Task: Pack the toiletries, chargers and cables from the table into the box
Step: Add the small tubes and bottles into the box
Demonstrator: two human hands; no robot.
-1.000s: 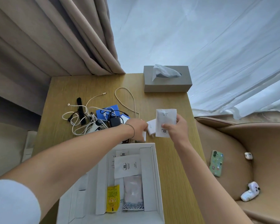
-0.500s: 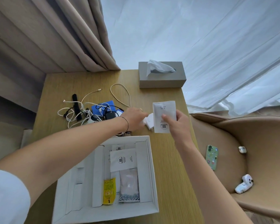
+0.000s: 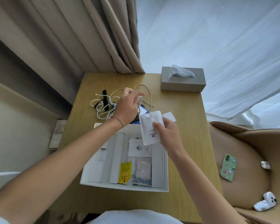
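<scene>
The wooden table [image 3: 184,126] is in front of me. My white box [image 3: 166,172] sits open on it, with a yellow packet [image 3: 125,172] and a white sachet [image 3: 140,147] inside. The tangle of white cables [image 3: 103,109] lies past the box. My left hand [image 3: 128,107] is over the cables, fingers curled round a small white charger [image 3: 140,99]. My right hand [image 3: 166,135] pinches a white paper packet [image 3: 148,126] above the box's far edge.
</scene>
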